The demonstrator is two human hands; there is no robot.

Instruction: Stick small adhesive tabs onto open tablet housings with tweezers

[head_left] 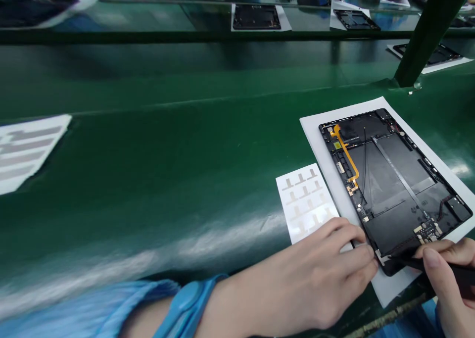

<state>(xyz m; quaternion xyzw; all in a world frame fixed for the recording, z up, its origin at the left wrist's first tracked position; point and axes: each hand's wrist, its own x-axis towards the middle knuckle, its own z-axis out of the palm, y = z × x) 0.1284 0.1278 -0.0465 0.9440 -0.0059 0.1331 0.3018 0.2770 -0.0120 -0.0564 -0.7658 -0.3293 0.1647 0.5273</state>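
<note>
An opened tablet (pixel 393 184) with bare black internals and an orange flex cable lies on a white sheet (pixel 315 130) at the right of the green belt. My left hand (pixel 322 273) rests at the tablet's near left corner, fingertips pinched together against its edge. My right hand (pixel 451 273) is curled round a thin black tool (pixel 419 264) whose tip touches the tablet's near edge. A white sticker sheet (pixel 306 202) with several grey tabs lies just left of the tablet, partly under my left fingers.
The green conveyor belt (pixel 166 179) stretches to the left, with a white striped sheet (pixel 25 150) at its far left. A dark green post (pixel 426 31) rises at the back right. More opened tablets (pixel 256 17) on white sheets sit beyond, where other people's hands work.
</note>
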